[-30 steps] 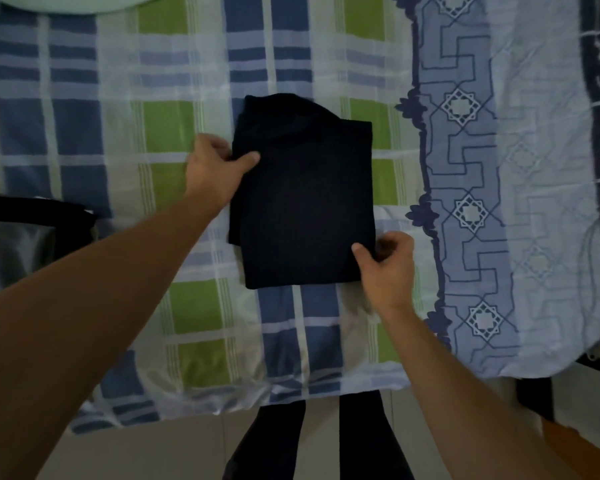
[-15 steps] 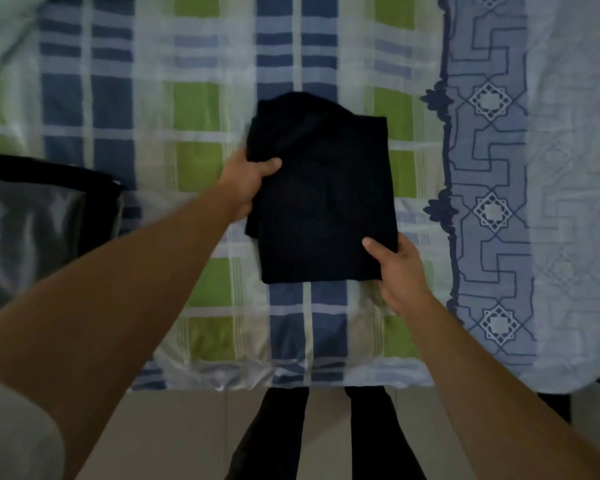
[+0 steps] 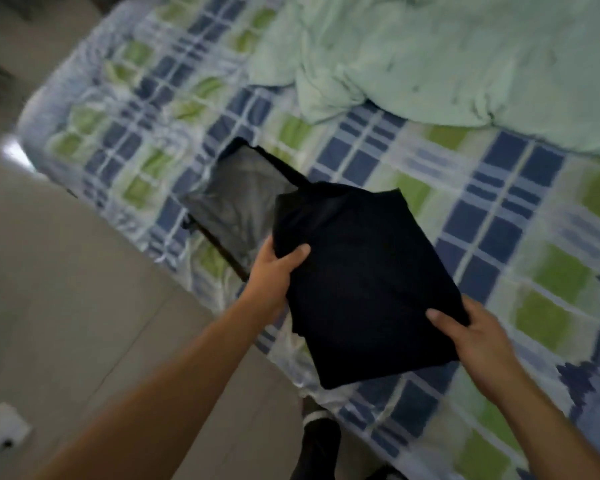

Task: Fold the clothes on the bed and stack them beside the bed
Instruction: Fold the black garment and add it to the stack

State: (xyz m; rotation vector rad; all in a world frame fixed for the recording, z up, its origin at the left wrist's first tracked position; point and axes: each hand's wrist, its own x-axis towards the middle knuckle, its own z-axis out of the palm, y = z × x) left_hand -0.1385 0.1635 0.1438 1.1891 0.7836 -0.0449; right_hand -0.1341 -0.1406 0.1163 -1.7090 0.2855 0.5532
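A folded black garment (image 3: 364, 282) hangs lifted just above the checked bed sheet (image 3: 492, 244), held between both hands. My left hand (image 3: 274, 271) grips its left edge, thumb on top and fingers underneath. My right hand (image 3: 471, 337) grips the lower right corner the same way. Behind the garment's upper left lies a grey folded garment with black edging (image 3: 236, 206) on the bed, partly hidden by the black one.
A crumpled pale green blanket (image 3: 447, 53) covers the far side of the bed. Beige tiled floor (image 3: 66, 289) lies to the left of the bed, with a small white object (image 3: 4, 427) on it. My dark-clad legs (image 3: 319, 441) show below.
Both hands have lifted the black garment off the sheet and carried it left toward the grey garment. The camera has swung left, bringing the floor and green blanket into view.
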